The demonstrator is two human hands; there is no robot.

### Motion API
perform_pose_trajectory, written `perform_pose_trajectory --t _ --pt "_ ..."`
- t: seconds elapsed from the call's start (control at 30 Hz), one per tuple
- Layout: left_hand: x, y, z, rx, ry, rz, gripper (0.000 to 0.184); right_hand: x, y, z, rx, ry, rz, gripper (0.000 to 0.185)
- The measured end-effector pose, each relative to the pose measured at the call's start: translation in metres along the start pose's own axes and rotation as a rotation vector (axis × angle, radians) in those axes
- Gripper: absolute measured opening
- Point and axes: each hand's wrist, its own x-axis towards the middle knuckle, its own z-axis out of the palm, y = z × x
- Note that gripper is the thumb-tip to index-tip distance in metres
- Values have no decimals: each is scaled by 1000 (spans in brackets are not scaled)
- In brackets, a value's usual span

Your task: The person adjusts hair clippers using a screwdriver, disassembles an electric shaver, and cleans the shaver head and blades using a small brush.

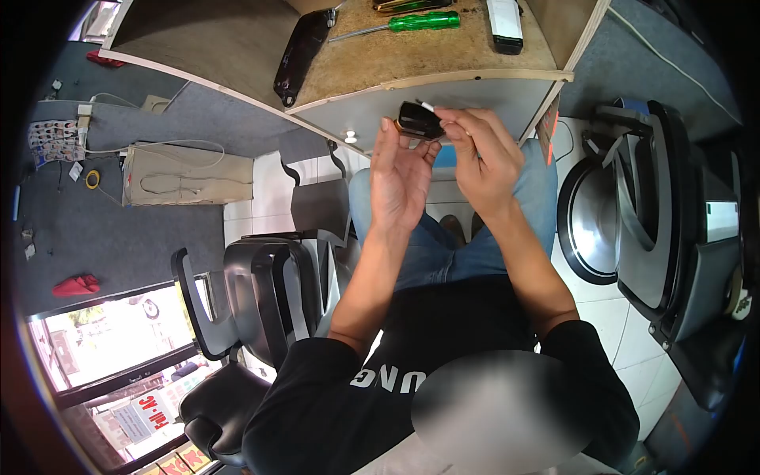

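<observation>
My left hand (400, 178) is palm up, its fingers closed round a small black glossy object (419, 120) in front of the counter's edge. My right hand (483, 158) is at the object's right side, with thumb and fingers pinched together there. A small white piece (427, 106) shows at the top of the right fingertips; whether it is part of the black object I cannot tell. On the worn wooden shelf (380, 63) above lie a green-handled screwdriver (423, 21), a long black device (305, 57) and a white and black item (505, 28).
The shelf's pale wooden front edge (427, 81) lies just beyond my hands. Black chairs stand at the left (269, 297) and right (657, 214). A cardboard box (186, 174), a yellow tape roll (93, 180) and a red cloth (76, 286) lie at the left.
</observation>
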Motion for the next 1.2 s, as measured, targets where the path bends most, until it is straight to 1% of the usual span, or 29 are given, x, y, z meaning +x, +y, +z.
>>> perform_pose_trajectory --t 0.1,0.2,0.3,0.4,0.5,0.6,0.7,0.8,0.9,1.0,1.1,1.2 --pt "-1 0 12 16 64 16 32 4 -1 0 -3 -201 -62 20" --pt "0 0 8 20 78 -24 32 -2 1 3 -87 27 22 18" --pt "-1 -1 4 27 85 -6 32 1 -4 -2 25 -130 -6 15" --pt "0 -2 4 33 69 -28 31 -2 2 0 -62 -64 76 14" --pt "-1 -3 1 -1 65 -37 31 -2 0 -2 -3 -41 71 12" --pt "-1 -3 7 -10 50 -33 34 -4 -4 1 -17 -101 112 11" --pt "0 0 5 -6 15 -83 39 -5 -2 3 15 106 226 9" --pt "0 -2 -4 -124 -36 -101 42 -1 -9 1 2 30 188 10" --pt "-2 -4 2 -84 -57 -118 43 -4 -9 4 -148 -79 145 12" --pt "-2 1 -4 -118 -118 -169 43 -2 -12 4 -99 -170 106 12" --pt "2 1 -6 -87 -59 -77 43 0 -10 1 -127 -75 147 12" --pt "3 0 -6 -112 -41 -115 42 5 -6 4 -134 -89 140 13"
